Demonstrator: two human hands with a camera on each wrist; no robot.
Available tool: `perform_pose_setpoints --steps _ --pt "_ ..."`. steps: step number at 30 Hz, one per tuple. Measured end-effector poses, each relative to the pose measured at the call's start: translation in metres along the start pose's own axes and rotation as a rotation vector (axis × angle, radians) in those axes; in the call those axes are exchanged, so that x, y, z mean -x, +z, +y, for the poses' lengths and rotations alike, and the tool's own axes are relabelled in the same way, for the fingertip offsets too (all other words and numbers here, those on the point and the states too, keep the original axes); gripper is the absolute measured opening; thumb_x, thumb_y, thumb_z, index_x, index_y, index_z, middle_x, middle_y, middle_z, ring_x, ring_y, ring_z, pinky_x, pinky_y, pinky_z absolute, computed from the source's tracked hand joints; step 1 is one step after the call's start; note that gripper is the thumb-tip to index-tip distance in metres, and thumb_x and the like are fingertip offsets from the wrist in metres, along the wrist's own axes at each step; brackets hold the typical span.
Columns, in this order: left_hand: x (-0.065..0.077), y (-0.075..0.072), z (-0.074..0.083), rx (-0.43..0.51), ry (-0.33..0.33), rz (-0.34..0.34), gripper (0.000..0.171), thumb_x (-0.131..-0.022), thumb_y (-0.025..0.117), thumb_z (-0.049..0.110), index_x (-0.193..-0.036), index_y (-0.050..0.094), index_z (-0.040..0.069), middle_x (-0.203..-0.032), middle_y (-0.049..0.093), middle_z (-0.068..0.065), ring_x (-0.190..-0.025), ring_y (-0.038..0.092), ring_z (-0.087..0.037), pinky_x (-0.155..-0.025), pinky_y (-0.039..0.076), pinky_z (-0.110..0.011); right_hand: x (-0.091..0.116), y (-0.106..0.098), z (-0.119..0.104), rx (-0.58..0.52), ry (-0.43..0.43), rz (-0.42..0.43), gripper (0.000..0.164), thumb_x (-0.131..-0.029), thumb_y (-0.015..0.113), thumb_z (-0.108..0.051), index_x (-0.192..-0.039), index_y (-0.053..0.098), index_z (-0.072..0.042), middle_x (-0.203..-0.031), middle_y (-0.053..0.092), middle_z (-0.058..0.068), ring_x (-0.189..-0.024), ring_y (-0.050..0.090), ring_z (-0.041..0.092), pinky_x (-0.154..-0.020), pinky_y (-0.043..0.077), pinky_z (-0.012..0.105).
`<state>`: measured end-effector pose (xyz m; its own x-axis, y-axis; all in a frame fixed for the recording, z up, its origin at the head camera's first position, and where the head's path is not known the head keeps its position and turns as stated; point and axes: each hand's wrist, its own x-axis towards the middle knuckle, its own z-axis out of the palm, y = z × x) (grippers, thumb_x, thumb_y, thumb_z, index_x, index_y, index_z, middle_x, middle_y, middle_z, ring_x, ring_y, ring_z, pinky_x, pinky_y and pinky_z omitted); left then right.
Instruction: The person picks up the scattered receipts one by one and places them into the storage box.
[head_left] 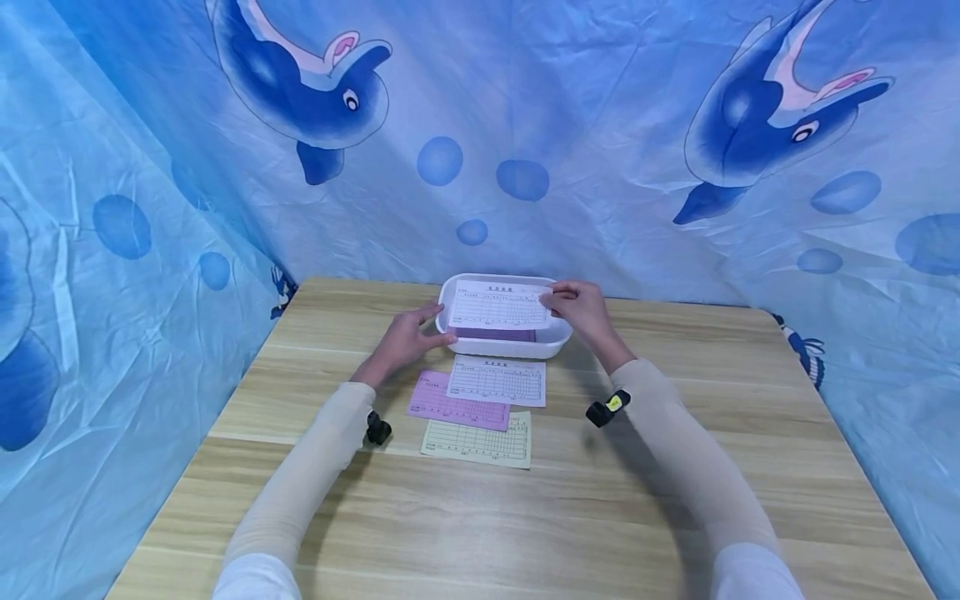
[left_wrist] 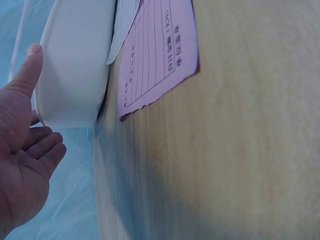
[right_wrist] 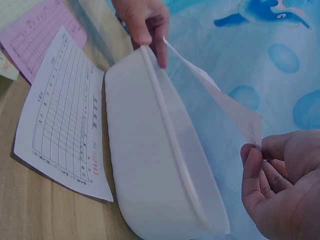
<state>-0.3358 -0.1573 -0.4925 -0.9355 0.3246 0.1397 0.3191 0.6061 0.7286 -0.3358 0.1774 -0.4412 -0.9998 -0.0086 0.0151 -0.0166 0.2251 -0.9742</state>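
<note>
A white plastic tub [head_left: 501, 348] stands near the back of the table. My left hand [head_left: 405, 338] holds its left end, the thumb at the front rim and the fingers round the end. My right hand [head_left: 583, 310] pinches the right edge of a white printed form [head_left: 498, 306] between thumb and fingertips. In the right wrist view that form [right_wrist: 227, 105] hangs tilted over the tub's opening. Beneath it, a purple slip [head_left: 498, 335] shows inside the tub. In front of the tub lie another white form [head_left: 498, 382], a pink-purple form [head_left: 450, 406] and a pale green form [head_left: 480, 442], overlapping.
The wooden table [head_left: 480, 533] reaches back to a blue curtain [head_left: 600, 233] printed with dolphins and bubbles. Black wrist cameras are strapped to both forearms, one on the left sleeve [head_left: 330, 433] and one on the right sleeve [head_left: 675, 425].
</note>
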Motion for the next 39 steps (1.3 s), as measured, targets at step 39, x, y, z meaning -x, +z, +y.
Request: perform_pose_setpoints --steps 39 --pt "0.001 0.002 -0.001 0.005 0.017 0.004 0.081 -0.087 0.081 0.040 -0.150 0.048 0.002 -0.161 0.037 -0.015 -0.148 0.037 -0.033 -0.122 0.033 -0.047 -0.023 0.027 0.013 0.133 0.000 -0.004 0.022 -0.094 0.074 -0.011 -0.110 0.070 0.004 -0.104 0.074 0.024 -0.092 0.074 0.038 -0.088 0.062 0.049"
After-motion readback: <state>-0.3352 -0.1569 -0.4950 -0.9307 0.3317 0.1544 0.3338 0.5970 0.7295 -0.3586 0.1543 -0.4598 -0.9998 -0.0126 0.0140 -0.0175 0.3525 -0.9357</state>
